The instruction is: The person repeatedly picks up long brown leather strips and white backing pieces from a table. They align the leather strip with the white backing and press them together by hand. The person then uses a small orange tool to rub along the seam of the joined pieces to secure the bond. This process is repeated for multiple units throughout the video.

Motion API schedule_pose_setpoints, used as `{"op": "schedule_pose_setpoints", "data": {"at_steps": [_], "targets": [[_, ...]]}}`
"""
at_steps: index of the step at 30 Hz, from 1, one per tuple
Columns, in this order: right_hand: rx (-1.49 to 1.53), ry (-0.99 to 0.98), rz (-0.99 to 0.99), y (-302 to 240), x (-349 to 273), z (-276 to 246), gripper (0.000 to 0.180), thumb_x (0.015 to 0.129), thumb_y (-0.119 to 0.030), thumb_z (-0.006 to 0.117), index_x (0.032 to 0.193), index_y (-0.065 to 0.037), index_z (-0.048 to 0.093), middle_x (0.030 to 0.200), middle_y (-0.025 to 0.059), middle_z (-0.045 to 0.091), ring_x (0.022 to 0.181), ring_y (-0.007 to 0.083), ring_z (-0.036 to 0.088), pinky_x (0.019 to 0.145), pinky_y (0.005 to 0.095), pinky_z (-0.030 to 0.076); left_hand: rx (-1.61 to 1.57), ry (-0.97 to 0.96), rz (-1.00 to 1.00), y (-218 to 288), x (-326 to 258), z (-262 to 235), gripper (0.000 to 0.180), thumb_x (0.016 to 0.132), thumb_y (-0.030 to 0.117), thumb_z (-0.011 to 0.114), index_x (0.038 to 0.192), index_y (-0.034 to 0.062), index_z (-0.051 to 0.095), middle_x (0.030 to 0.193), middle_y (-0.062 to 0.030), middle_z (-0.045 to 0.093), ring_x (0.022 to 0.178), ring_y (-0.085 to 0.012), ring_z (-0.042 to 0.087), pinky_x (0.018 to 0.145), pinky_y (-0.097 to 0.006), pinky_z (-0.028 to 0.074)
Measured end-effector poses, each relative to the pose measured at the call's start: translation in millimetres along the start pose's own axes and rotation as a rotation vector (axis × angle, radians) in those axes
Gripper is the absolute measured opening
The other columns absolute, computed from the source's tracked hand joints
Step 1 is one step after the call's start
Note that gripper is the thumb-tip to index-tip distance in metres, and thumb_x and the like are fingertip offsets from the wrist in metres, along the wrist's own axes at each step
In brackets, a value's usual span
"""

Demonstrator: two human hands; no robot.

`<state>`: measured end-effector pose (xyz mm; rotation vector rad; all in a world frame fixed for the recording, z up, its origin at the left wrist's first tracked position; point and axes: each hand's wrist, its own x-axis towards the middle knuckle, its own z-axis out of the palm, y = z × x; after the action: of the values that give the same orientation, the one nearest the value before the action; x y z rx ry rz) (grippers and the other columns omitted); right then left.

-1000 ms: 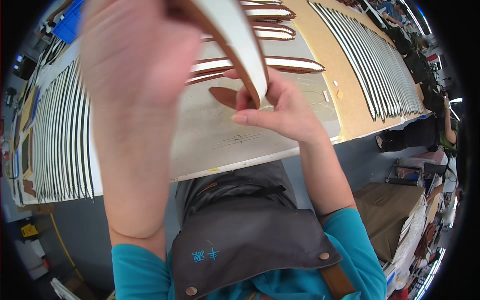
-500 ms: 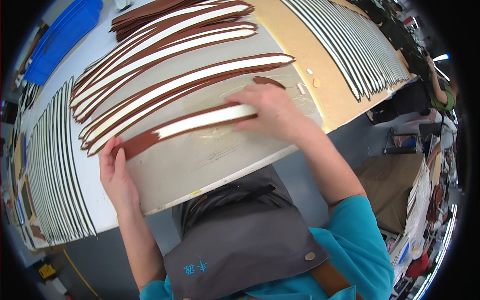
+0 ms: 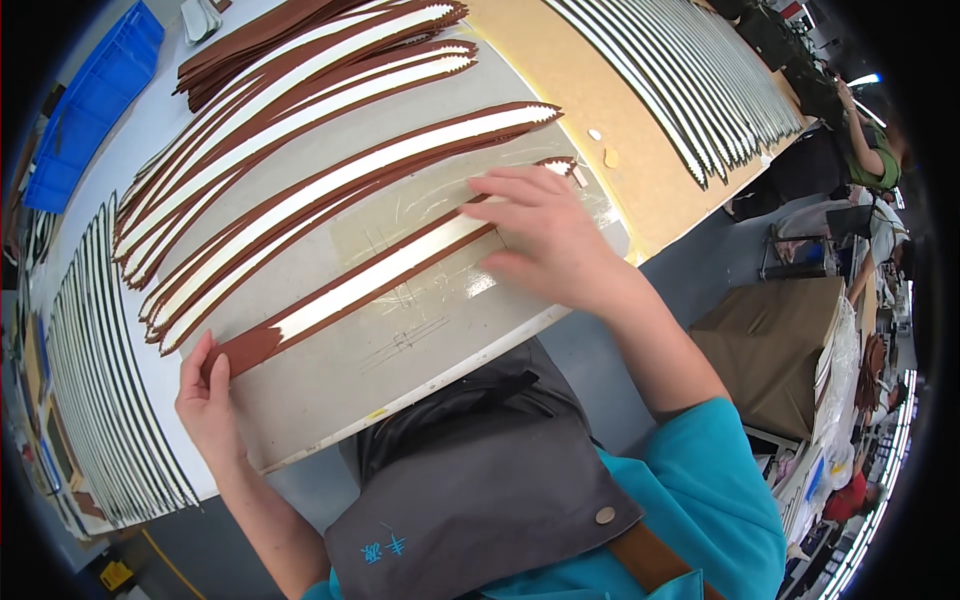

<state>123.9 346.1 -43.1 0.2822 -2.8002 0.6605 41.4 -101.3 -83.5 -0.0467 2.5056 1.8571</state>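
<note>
A long brown and white strip (image 3: 370, 277) is laid across a grey mat (image 3: 330, 395) on the white counter (image 3: 143, 145). At the left edge of the grey mat, the plain brown end of the strip is pinched by the left grip (image 3: 212, 410), with the thumb and fingers close together. Over the right part of the grey mat, the right grip (image 3: 555, 240) is held wide at the strip, with the thumb well apart from the fingers. It is a bit blurred, so whether the strip is touched there cannot be told. Piles of more brown and white strips (image 3: 400, 146) are spread over the far part of the grey mat. To the right of the grey mat, thin black and white strips (image 3: 650, 85) are lined up on a tan board (image 3: 560, 75). More thin striped pieces (image 3: 110, 390) are set out left of the grey mat. Past its far left side, a blue bin (image 3: 95, 105) is seen.
</note>
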Motion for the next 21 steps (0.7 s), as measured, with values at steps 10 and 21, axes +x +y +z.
{"op": "schedule_pose_setpoints", "data": {"at_steps": [10, 21], "targets": [[-0.267, 0.203, 0.254, 45, -47, -3, 0.055, 0.085, -0.042, 0.085, 0.133, -0.017, 0.075, 0.158, 0.0220, 0.050, 0.154, 0.0421, 0.036, 0.123, 0.0543, 0.029, 0.022, -0.083, -0.069, 3, 15, -22, 0.043, 0.102, 0.004, 0.066, 0.144, -0.0046, 0.061, 0.140, -0.0147, 0.066, 0.129, -0.0191, 0.061, 0.114, -0.032, 0.045], [-0.209, 0.254, 0.302, 53, -54, 5, 0.048, 0.087, -0.043, 0.083, 0.127, -0.015, 0.079, 0.158, 0.0232, 0.050, 0.155, 0.0419, 0.035, 0.124, 0.0540, 0.027, 0.068, -0.068, -0.077, 11, 23, -18, 0.043, 0.103, 0.005, 0.066, 0.144, -0.0045, 0.060, 0.140, -0.0125, 0.066, 0.126, -0.0169, 0.061, 0.112, -0.031, 0.045]]}}
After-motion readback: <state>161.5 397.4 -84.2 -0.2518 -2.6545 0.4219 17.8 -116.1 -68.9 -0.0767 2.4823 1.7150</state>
